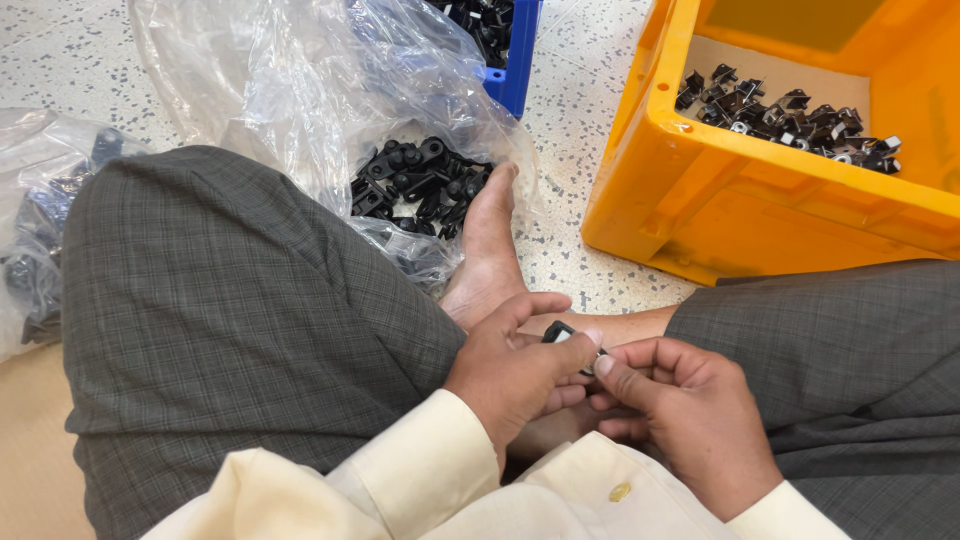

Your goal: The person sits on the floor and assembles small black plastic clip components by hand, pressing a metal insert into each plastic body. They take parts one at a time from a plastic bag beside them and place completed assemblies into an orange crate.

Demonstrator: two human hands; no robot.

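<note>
This looks like a small workshop floor. Beyond the fingers sit an orange crate and clear bags of black parts.

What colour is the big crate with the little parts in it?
Orange crate, seen best in the head view.

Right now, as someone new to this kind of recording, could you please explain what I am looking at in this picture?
A camera worn on a person's head looks down at their lap as they sit cross-legged on a speckled floor. The left hand and right hand together hold a small black part. Ahead lie a clear plastic bag of similar black parts, an orange crate with more pieces, a blue bin, and another bag at the left.
</note>
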